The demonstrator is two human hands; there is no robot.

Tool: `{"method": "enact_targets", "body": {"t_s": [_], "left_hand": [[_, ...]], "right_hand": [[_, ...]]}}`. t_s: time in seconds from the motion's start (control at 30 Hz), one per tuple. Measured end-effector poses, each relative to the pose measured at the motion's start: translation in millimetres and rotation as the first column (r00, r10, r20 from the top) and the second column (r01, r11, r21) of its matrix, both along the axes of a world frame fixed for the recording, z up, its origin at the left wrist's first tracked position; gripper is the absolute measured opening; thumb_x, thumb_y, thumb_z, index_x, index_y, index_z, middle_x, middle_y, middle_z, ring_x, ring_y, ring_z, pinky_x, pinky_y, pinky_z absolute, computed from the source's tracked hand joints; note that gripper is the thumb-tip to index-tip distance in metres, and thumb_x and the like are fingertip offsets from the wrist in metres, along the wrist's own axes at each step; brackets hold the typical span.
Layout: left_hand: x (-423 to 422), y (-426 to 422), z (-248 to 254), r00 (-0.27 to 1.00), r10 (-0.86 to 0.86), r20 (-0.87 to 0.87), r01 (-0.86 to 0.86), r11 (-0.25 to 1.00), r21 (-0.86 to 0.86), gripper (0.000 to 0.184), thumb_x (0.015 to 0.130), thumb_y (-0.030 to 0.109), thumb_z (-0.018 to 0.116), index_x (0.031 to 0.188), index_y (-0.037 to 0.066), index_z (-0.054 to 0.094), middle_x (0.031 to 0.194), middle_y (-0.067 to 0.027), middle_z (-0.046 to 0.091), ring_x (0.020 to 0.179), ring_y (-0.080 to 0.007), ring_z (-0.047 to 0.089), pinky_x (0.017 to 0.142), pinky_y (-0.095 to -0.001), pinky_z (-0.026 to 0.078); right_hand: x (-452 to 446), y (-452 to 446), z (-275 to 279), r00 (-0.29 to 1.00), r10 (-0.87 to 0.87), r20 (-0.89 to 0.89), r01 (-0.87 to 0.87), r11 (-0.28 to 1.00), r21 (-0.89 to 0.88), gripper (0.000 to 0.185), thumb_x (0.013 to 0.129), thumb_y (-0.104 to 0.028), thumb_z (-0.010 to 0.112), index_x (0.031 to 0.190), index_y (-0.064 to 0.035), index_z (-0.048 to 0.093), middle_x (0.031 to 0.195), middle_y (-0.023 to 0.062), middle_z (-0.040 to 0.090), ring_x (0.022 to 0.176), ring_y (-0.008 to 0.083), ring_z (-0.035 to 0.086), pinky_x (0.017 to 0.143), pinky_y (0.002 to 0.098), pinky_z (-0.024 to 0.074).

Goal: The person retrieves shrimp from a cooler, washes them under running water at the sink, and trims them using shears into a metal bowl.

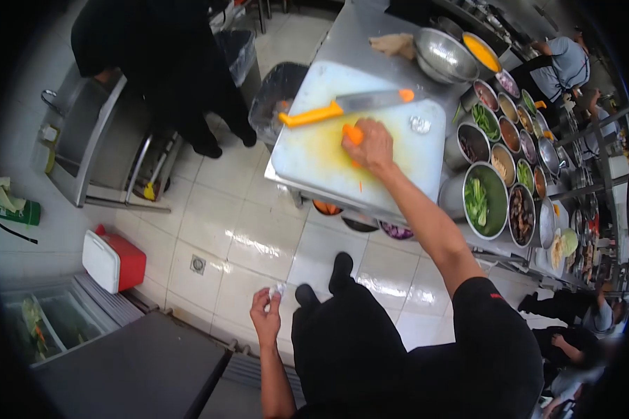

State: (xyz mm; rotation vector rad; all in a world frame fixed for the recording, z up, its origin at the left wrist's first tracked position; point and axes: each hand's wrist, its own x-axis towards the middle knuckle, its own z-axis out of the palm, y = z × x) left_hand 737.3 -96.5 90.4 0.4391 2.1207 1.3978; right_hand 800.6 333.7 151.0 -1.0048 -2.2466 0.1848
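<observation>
On the white cutting board point(314, 157), my right hand point(372, 148) is closed around orange carrot pieces point(353, 134). Just beyond it lies a knife point(370, 102) with a yellow handle, its blade tip against another bit of carrot point(406, 96). A crumpled piece of foil or clear plastic point(420, 124) rests near the board's right side. Yellow-orange stains mark the board around my hand. Low over the floor, away from the board, my left hand point(265, 314) pinches a small crumpled whitish piece point(277, 288), whose material I cannot make out.
Several metal containers of cut food, one with green vegetable pieces point(476, 202), line the counter's right. A metal colander point(444, 56) stands behind the board. A lined bin point(279, 94) is at its left. Another person point(154, 70) stands by the sink. A red cooler point(122, 262) sits on the floor.
</observation>
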Motion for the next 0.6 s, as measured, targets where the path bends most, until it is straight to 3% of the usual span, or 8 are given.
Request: {"method": "enact_targets", "body": {"t_s": [0.13, 0.2, 0.23, 0.3, 0.33, 0.4, 0.47, 0.6], "left_hand": [[-9.9, -15.9, -6.6, 0.994, 0.057, 0.088, -0.063, 0.996, 0.070, 0.017, 0.084, 0.011, 0.064, 0.089, -0.005, 0.067, 0.104, -0.0109, 0.058, 0.090, -0.0169, 0.055, 0.077, -0.0271, 0.045], [-15.7, -26.4, -10.4, 0.990, 0.088, 0.112, -0.098, 0.992, 0.085, 0.017, 0.085, 0.011, 0.064, 0.091, -0.005, 0.067, 0.104, -0.0099, 0.057, 0.091, -0.0162, 0.054, 0.078, -0.0277, 0.045], [-17.8, -32.3, -12.8, 0.989, 0.092, 0.117, -0.102, 0.991, 0.084, 0.018, 0.085, 0.011, 0.064, 0.093, -0.004, 0.067, 0.104, -0.0100, 0.057, 0.091, -0.0159, 0.054, 0.078, -0.0274, 0.045], [-20.4, -42.7, -17.4, 0.985, 0.116, 0.130, -0.128, 0.988, 0.088, 0.017, 0.085, 0.011, 0.064, 0.093, -0.004, 0.067, 0.104, -0.0097, 0.057, 0.091, -0.0156, 0.054, 0.078, -0.0272, 0.045], [-21.9, -44.1, -17.5, 0.982, 0.132, 0.133, -0.146, 0.984, 0.099, 0.017, 0.085, 0.010, 0.064, 0.093, -0.004, 0.067, 0.104, -0.0095, 0.057, 0.091, -0.0154, 0.054, 0.077, -0.0271, 0.045], [-23.2, -50.9, -16.8, 0.981, 0.144, 0.133, -0.155, 0.985, 0.075, 0.016, 0.086, 0.010, 0.064, 0.093, -0.004, 0.067, 0.104, -0.0088, 0.056, 0.091, -0.0149, 0.054, 0.077, -0.0268, 0.045], [-24.1, -58.6, -22.7, 0.972, 0.166, 0.164, -0.181, 0.980, 0.085, 0.016, 0.086, 0.010, 0.063, 0.093, -0.005, 0.067, 0.104, -0.0083, 0.056, 0.091, -0.0145, 0.053, 0.077, -0.0266, 0.045], [-23.2, -58.8, -30.4, 0.967, 0.170, 0.188, -0.184, 0.981, 0.058, 0.015, 0.085, 0.008, 0.063, 0.092, -0.006, 0.066, 0.103, -0.0082, 0.056, 0.090, -0.0137, 0.053, 0.076, -0.0256, 0.045]], "right_hand": [[-0.2, 2.0, 1.9, 0.996, -0.050, -0.072, 0.052, 0.998, 0.033, 0.026, 0.067, -0.027, 0.068, 0.077, -0.0033, 0.060, 0.076, 0.0166, 0.060, 0.070, 0.0358, 0.057, 0.065, 0.0440, 0.0480], [-0.1, 2.9, 10.4, 0.970, -0.207, -0.130, 0.178, 0.963, -0.203, 0.029, 0.069, -0.028, 0.068, 0.081, -0.0033, 0.063, 0.079, 0.0146, 0.063, 0.066, 0.0319, 0.060, 0.063, 0.0407, 0.0488], [2.0, 7.0, 12.5, 0.972, -0.199, -0.121, 0.172, 0.963, -0.207, 0.029, 0.069, -0.028, 0.068, 0.081, -0.0033, 0.063, 0.079, 0.0146, 0.063, 0.066, 0.0319, 0.060, 0.063, 0.0407, 0.0488], [5.9, 12.7, 18.2, 0.894, -0.335, -0.297, 0.074, 0.765, -0.639, 0.028, 0.073, -0.027, 0.067, 0.088, -0.0031, 0.065, 0.081, 0.0103, 0.066, 0.065, 0.0219, 0.063, 0.059, 0.0327, 0.0491], [5.9, 3.1, 31.6, 0.899, -0.328, -0.291, 0.072, 0.765, -0.640, 0.028, 0.073, -0.027, 0.067, 0.088, -0.0031, 0.065, 0.081, 0.0103, 0.066, 0.065, 0.0219, 0.063, 0.059, 0.0327, 0.0491], [19.8, -32.6, 54.9, 0.859, -0.230, -0.458, -0.319, 0.460, -0.829, 0.024, 0.077, -0.021, 0.066, 0.092, -0.0025, 0.065, 0.084, 0.0060, 0.066, 0.069, 0.0119, 0.061, 0.057, 0.0249, 0.0477], [35.3, -88.0, 58.5, 0.871, -0.116, -0.478, -0.409, 0.371, -0.834, 0.022, 0.079, -0.016, 0.065, 0.095, -0.0015, 0.064, 0.084, 0.0054, 0.065, 0.067, 0.0093, 0.059, 0.056, 0.0217, 0.0462], [64.3, -197.6, -8.9, 0.952, -0.109, -0.285, -0.290, -0.033, -0.956, 0.019, 0.078, -0.016, 0.069, 0.092, -0.0030, 0.065, 0.080, 0.0013, 0.064, 0.067, 0.0080, 0.057, 0.058, 0.0226, 0.0450]]}}
